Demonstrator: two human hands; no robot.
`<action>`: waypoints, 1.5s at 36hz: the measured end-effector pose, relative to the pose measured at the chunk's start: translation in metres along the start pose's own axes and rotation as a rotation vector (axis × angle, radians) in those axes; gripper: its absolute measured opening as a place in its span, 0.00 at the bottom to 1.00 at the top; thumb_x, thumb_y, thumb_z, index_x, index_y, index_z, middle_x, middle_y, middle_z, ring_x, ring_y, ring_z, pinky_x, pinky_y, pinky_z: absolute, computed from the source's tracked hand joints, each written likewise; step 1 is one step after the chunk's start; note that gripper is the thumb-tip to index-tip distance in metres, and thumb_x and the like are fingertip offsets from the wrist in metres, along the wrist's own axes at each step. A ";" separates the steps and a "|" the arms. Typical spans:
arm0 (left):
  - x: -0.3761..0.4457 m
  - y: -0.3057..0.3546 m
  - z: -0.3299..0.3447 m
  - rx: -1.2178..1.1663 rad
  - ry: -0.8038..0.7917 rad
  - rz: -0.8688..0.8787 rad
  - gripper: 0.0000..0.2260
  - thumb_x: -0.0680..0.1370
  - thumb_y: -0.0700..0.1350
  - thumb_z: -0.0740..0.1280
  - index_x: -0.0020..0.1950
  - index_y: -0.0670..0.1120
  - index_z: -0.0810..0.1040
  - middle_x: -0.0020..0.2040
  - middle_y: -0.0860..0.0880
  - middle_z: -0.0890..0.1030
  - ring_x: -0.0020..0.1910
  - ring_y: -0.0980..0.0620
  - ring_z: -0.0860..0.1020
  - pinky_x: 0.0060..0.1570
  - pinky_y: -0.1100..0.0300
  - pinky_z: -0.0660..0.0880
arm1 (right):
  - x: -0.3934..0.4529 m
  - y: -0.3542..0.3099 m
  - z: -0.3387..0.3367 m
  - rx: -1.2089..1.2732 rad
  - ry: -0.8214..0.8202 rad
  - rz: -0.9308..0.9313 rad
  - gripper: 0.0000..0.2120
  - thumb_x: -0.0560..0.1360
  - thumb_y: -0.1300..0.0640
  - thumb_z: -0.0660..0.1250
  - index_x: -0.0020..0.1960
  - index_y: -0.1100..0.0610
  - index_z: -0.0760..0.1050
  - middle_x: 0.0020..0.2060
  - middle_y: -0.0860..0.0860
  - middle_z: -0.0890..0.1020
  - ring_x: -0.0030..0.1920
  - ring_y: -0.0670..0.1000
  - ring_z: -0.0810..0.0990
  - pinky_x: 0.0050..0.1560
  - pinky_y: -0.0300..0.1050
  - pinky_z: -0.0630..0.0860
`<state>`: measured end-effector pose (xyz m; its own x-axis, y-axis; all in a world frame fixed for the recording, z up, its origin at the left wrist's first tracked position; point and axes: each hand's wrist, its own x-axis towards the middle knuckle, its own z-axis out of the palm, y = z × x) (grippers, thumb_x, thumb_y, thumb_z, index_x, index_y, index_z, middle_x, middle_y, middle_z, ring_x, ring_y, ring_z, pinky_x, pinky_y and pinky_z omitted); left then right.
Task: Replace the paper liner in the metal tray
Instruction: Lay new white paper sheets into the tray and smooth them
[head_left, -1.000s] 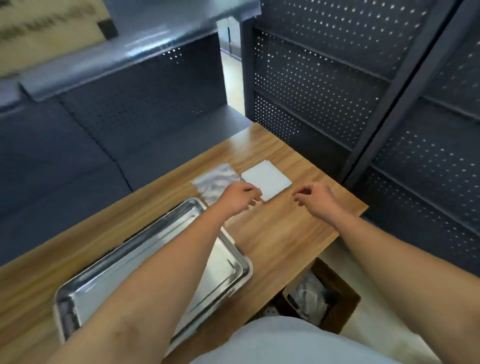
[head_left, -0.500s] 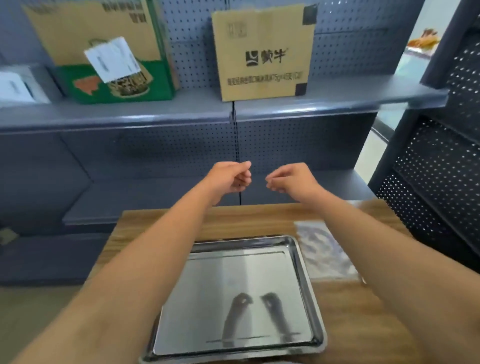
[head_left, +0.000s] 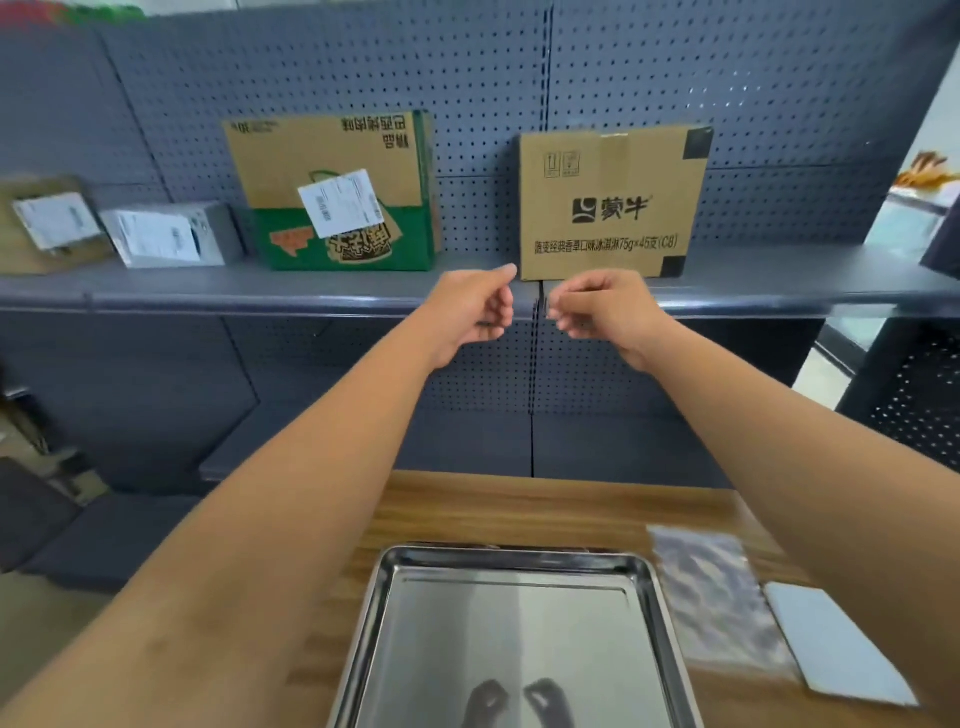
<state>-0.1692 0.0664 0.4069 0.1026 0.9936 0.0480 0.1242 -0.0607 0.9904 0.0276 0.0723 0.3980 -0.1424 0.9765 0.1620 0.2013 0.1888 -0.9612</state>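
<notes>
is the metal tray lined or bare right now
Bare: the metal tray shows only shiny steel reflecting both hands; no paper lies in it.

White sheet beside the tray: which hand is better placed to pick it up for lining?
Probably the right hand. The white sheet lies at the table's right edge, beyond the clear plastic bag, on the right forearm's side. The left hand would have to cross over the metal tray.

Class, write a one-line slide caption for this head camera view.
Both hands, left and right, raised with fingers curled above a bare metal tray on the wooden table; white sheet lies alongside.
</notes>
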 end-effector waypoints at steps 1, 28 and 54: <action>0.000 -0.007 0.003 0.009 0.008 -0.026 0.16 0.79 0.51 0.66 0.34 0.46 0.76 0.30 0.48 0.78 0.31 0.52 0.76 0.36 0.60 0.76 | -0.001 0.009 -0.002 -0.008 0.013 0.029 0.02 0.75 0.64 0.71 0.44 0.60 0.82 0.37 0.54 0.85 0.35 0.48 0.81 0.40 0.42 0.79; 0.003 -0.265 0.333 0.161 -0.426 -0.598 0.10 0.79 0.45 0.65 0.39 0.45 0.77 0.34 0.48 0.78 0.30 0.53 0.74 0.30 0.64 0.68 | -0.202 0.351 -0.230 -0.026 0.629 0.929 0.04 0.74 0.66 0.69 0.48 0.65 0.79 0.41 0.60 0.83 0.36 0.53 0.79 0.38 0.45 0.74; -0.042 -0.352 0.502 0.347 -0.243 -0.788 0.33 0.73 0.37 0.67 0.76 0.47 0.58 0.68 0.44 0.73 0.60 0.42 0.78 0.57 0.53 0.78 | -0.250 0.445 -0.254 -0.218 0.702 1.165 0.03 0.77 0.60 0.67 0.50 0.56 0.78 0.49 0.53 0.80 0.47 0.52 0.77 0.49 0.48 0.78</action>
<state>0.2783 -0.0020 -0.0085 0.0629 0.7139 -0.6974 0.5350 0.5658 0.6274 0.3991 -0.0609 -0.0131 0.7135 0.4146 -0.5649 0.0211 -0.8185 -0.5741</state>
